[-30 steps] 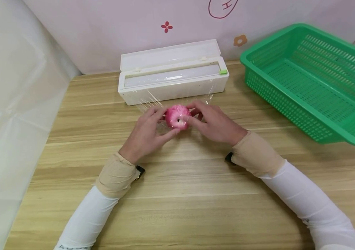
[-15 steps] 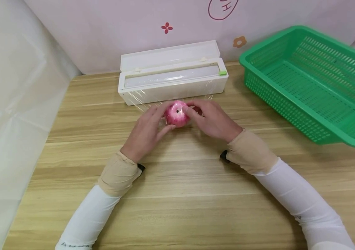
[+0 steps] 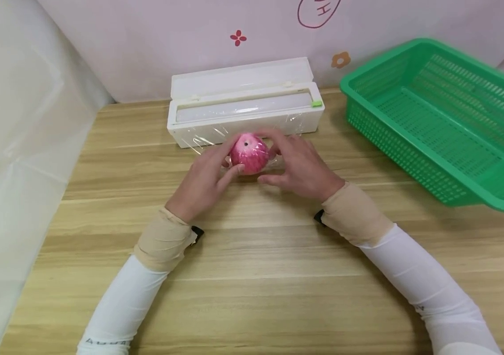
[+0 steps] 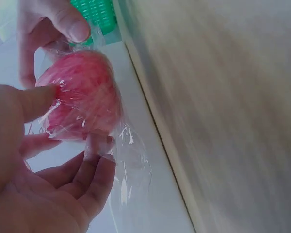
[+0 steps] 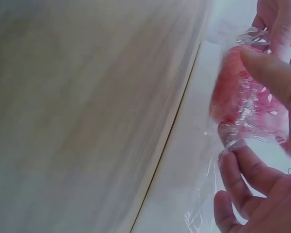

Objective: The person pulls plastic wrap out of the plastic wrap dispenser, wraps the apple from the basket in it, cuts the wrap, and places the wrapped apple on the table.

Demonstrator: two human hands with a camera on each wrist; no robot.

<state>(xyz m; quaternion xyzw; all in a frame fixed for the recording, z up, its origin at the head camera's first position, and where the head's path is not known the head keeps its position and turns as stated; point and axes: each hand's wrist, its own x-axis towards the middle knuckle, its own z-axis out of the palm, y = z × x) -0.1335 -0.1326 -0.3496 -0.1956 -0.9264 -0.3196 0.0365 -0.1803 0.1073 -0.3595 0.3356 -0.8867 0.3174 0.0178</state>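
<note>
Both hands hold a pink-red apple [image 3: 249, 153] wrapped in clear cling film [image 4: 128, 165], just in front of the white cling-film dispenser box [image 3: 244, 108] on the wooden table [image 3: 252, 276]. The left hand [image 3: 203, 182] grips the apple's left side with thumb and fingers curled on it; the right hand [image 3: 302, 165] cups its right side, fingers curved round the film. A green plastic basket [image 3: 447, 118] stands well apart to the right.

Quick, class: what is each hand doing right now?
Left hand: holding the apple, fingers curled round it.
Right hand: holding the same apple, through the plastic wrap.
</note>
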